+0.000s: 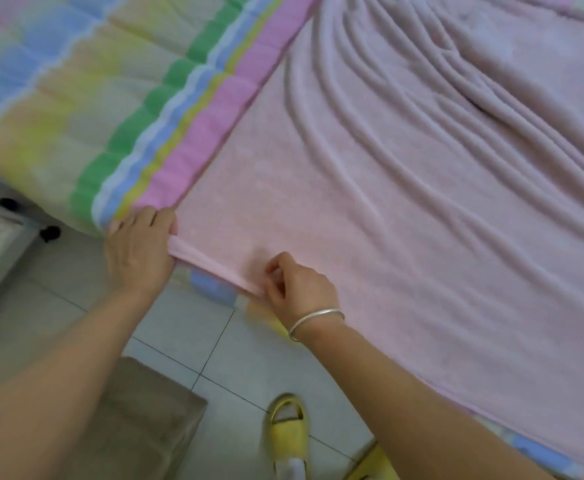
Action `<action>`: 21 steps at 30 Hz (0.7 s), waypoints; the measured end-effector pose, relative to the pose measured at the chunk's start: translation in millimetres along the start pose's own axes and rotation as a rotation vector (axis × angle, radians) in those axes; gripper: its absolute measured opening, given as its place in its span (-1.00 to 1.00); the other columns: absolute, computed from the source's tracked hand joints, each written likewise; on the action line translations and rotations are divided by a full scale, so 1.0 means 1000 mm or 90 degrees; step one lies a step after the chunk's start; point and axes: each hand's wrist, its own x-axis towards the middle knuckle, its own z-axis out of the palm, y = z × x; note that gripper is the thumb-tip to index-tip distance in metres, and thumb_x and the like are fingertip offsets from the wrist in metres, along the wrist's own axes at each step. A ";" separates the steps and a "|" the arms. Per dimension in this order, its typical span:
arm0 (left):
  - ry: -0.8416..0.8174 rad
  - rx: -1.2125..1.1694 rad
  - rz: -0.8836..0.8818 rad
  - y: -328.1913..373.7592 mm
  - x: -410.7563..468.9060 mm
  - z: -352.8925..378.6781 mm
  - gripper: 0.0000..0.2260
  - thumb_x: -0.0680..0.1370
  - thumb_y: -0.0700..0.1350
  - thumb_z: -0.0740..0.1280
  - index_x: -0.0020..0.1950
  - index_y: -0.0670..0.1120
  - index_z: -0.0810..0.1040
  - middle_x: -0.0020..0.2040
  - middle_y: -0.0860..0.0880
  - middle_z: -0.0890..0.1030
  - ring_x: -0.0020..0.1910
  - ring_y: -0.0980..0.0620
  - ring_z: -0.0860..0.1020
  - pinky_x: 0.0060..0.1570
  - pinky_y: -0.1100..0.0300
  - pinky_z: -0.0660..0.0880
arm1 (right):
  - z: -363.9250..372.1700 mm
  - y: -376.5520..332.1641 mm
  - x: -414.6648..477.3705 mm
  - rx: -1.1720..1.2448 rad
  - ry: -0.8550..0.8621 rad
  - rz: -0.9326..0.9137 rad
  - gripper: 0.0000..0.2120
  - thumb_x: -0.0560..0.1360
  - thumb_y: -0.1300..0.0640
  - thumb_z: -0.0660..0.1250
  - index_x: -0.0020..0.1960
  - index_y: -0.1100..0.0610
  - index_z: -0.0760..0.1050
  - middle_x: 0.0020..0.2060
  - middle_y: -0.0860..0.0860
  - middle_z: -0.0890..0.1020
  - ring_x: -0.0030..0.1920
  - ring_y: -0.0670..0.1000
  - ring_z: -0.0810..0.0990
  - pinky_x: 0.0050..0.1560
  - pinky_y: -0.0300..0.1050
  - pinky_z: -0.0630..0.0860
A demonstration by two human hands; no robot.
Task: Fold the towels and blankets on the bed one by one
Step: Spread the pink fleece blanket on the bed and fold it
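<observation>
The grip of the left hand [141, 247] was closed on the near corner of the pink blanket [370, 202], fingers curled over the top of the fabric and the rolled hem [214, 263] emerging from under the palm. The grip of the right hand [299, 285] pinched the same hem between thumb and curled fingers, a short way along the edge from the left hand. The stretch of hem between the two grips ran taut and was rolled into a narrow band.

The blanket lay on the bed, spread out away from both grips. The area just beyond the hands was flat. Farther off, toward the upper right, the fabric was gathered into long parallel ripples. Its left edge ran alongside the pink stripe of the pastel striped quilt [110, 98] that covered the bed. The held corner sat at the near edge of the bed, above the tiled floor [186, 327].

A silver bracelet [314, 320] circled the right wrist. A yellow slipper [287, 431] stood on the floor below the right forearm, and a brown box [138, 420] stood on the floor under the left forearm.
</observation>
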 end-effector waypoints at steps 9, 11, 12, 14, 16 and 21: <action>0.002 0.046 0.117 -0.013 -0.019 0.017 -0.64 0.38 -0.22 0.23 0.16 -0.13 0.51 0.05 -0.15 0.54 -0.03 -0.19 0.50 -0.17 -0.05 0.42 | 0.008 0.008 -0.018 0.033 -0.016 0.010 -0.74 0.53 0.12 0.22 0.21 0.00 0.41 -0.21 -0.08 0.56 -0.14 0.12 0.58 -0.16 -0.03 0.48; -0.008 0.011 0.063 -0.005 -0.034 0.016 -0.54 0.36 -0.17 0.17 0.25 -0.14 0.50 0.21 -0.13 0.52 0.10 -0.17 0.48 -0.08 -0.06 0.40 | 0.001 0.014 -0.022 0.050 0.032 0.009 -0.76 0.51 0.16 0.21 0.16 0.02 0.46 -0.23 -0.11 0.52 -0.18 0.09 0.57 -0.22 -0.05 0.47; -0.005 -0.019 0.010 0.003 -0.039 0.013 -0.52 0.36 -0.17 0.14 0.27 -0.14 0.50 0.27 -0.12 0.49 0.15 -0.18 0.47 -0.04 -0.07 0.40 | -0.005 0.021 -0.024 0.048 0.099 -0.003 -0.76 0.48 0.17 0.20 0.11 0.04 0.50 -0.21 -0.10 0.54 -0.18 0.08 0.57 -0.25 -0.05 0.48; 0.014 -0.094 -0.105 0.027 -0.045 0.007 -0.54 0.36 -0.23 0.16 0.26 -0.13 0.51 0.34 -0.12 0.44 0.24 -0.20 0.41 0.06 -0.12 0.39 | -0.017 0.041 -0.026 -0.002 0.234 -0.037 -0.68 0.37 0.15 0.15 0.05 0.09 0.56 -0.09 -0.03 0.59 -0.08 0.11 0.56 -0.23 -0.02 0.52; 0.040 -0.149 -0.147 0.066 -0.043 0.004 -0.57 0.38 -0.26 0.19 0.25 -0.13 0.50 0.40 -0.11 0.40 0.32 -0.19 0.36 0.19 -0.13 0.37 | -0.028 0.074 -0.025 -0.120 0.284 -0.038 -0.53 0.31 0.11 0.12 0.15 0.14 0.56 0.14 0.09 0.59 0.14 0.17 0.49 0.02 0.05 0.51; 0.002 -0.247 -0.053 0.198 -0.028 -0.007 -0.53 0.43 -0.14 0.09 0.33 -0.09 0.44 0.48 -0.08 0.33 0.32 -0.16 0.38 0.23 -0.05 0.35 | -0.066 0.188 -0.052 -0.314 0.172 0.048 -0.46 0.47 -0.06 0.09 0.43 0.02 0.29 0.43 0.13 0.38 0.44 0.17 0.22 0.34 0.15 0.15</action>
